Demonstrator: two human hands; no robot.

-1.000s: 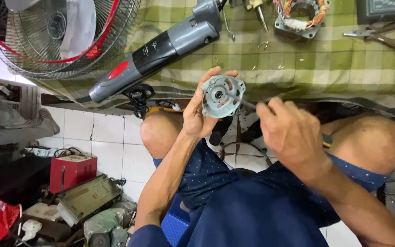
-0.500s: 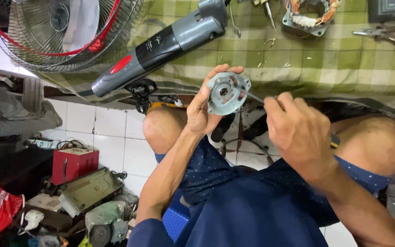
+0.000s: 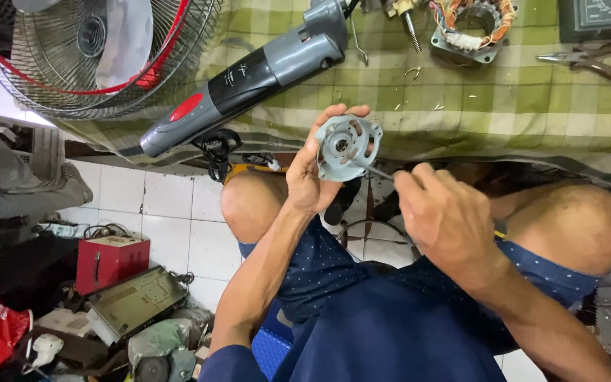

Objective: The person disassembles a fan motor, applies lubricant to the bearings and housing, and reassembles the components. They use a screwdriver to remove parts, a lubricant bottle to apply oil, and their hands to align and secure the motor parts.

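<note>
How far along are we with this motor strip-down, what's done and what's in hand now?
Done: the copper-wound stator lies separate on the checked cloth, beside the grey fan body. In hand: the left hand holds the grey motor end cover while the right hand puts a screwdriver tip to it. Left: the parts remain unassembled; the pliers lie unused.

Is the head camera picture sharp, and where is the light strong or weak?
Head view: sharp on the left hand and the grey motor cover; the right hand looks slightly soft. Light is even on the checked cloth, overexposed behind the fan guard at the upper left, and dim over the clutter at the lower left.
</note>
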